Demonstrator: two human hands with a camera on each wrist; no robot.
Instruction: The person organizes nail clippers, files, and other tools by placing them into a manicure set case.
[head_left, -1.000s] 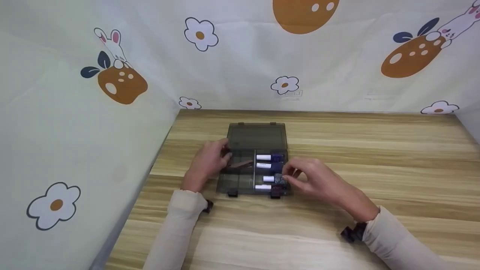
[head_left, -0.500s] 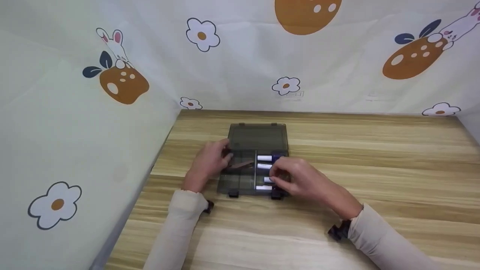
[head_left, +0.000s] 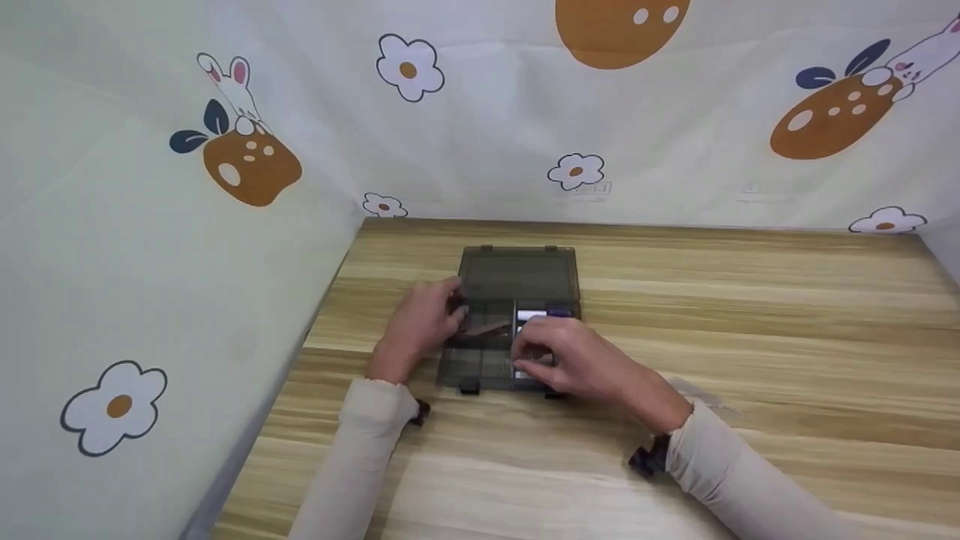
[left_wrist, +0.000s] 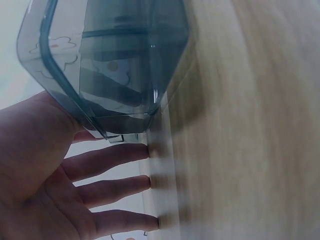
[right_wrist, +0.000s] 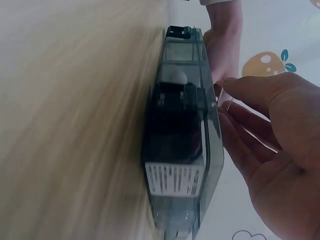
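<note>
A smoky clear plastic box (head_left: pixel 474 366) lies with its lid (head_left: pixel 519 274) folded back. In its right part, nail polish bottles (head_left: pixel 532 316) with white caps lie on their sides, several partly covered by my right hand (head_left: pixel 574 356). That hand's thumb and index finger bend toward each other at the divider (head_left: pixel 515 319); I cannot tell whether they pinch it. A thin brownish-pink strip (head_left: pixel 486 330) lies in the left part. My left hand (head_left: pixel 420 324) rests at the box's left edge; in the left wrist view, its fingers (left_wrist: pixel 112 192) reach straight to the tabletop.
The box stands on a wood-grain table (head_left: pixel 750 322). A printed cloth (head_left: pixel 480 135) hangs along the back and left sides. Black clasps (right_wrist: pixel 180 97) and a label with barcode (right_wrist: pixel 175 179) show in the right wrist view.
My right hand has moved left from the glittery bottle's right end, across the bottles, to the divider, hiding most of them. The left hand has stayed at the box's edge.
</note>
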